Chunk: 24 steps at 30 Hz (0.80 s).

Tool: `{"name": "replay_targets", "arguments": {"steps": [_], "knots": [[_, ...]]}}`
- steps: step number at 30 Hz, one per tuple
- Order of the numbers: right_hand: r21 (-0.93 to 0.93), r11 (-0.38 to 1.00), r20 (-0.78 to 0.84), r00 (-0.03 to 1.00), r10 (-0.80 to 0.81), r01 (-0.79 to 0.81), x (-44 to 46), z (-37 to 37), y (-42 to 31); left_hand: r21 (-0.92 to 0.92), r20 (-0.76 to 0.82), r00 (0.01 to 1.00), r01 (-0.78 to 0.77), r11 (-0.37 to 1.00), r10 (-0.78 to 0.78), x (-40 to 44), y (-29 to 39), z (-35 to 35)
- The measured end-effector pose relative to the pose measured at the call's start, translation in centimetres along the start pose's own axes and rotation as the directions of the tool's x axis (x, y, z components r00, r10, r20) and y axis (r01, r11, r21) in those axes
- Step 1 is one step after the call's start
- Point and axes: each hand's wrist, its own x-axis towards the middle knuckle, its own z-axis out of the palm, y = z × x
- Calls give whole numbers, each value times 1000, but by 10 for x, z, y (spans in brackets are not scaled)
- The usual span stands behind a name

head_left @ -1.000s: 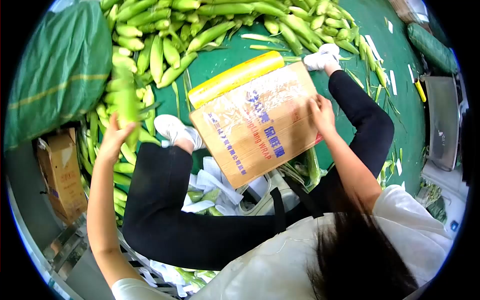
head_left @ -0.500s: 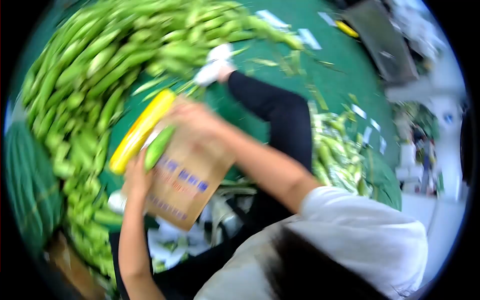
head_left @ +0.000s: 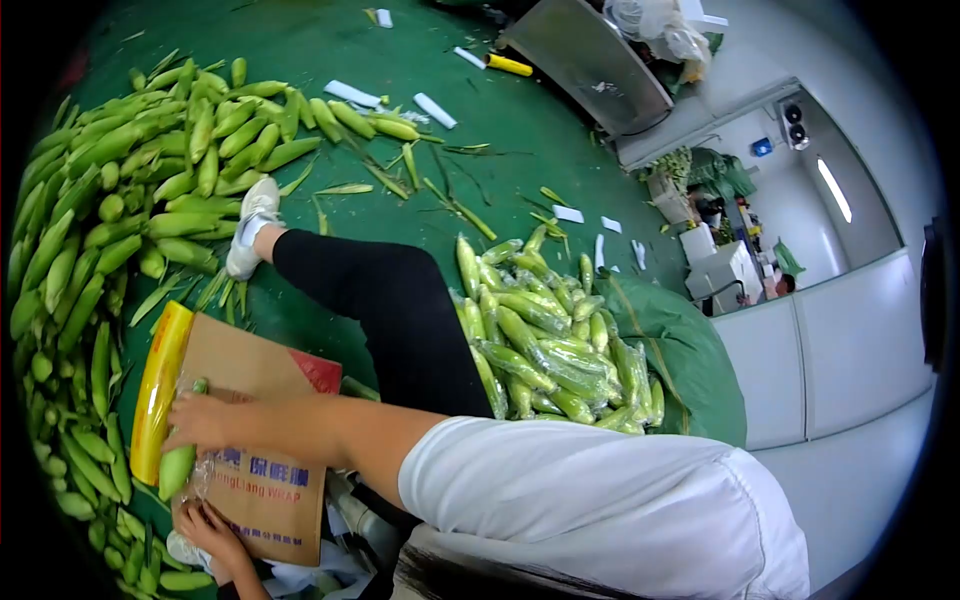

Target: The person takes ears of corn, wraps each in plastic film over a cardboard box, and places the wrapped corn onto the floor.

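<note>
My right hand is closed over a green ear of corn, which lies on a printed cardboard sheet. Clear plastic film shows around the ear. Against the cardboard's left edge rests a yellow roll of cling film, beside my right fingers. Lower down, my left hand lies on the cardboard near the ear's lower end, its fingers apart and touching the film's edge. Whether those fingertips pinch any film is hard to see.
A large heap of unwrapped corn curves along the left. Film-wrapped ears are piled beside my leg, next to a green sack. White strips and leaf scraps litter the green floor. A metal panel stands farther back.
The view has swung right, showing more of the wrapped pile. My right hand has come down onto the corn, which my left hand held before; the left hand is now below it.
</note>
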Motion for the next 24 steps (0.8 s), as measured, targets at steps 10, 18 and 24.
{"name": "replay_targets", "arguments": {"steps": [10,18,24], "knots": [[19,992,211,970,-124,123,-67,-53,-15,-499,466,874,132,857,137,3,-27,-61],[66,996,148,988,42,-52,-53,-16,-14,-490,253,871,-259,832,421,100,9,-1],[-198,976,-539,822,-186,91,71,-12,39,-690,325,870,487,535,-372,180,-93,-17]]}}
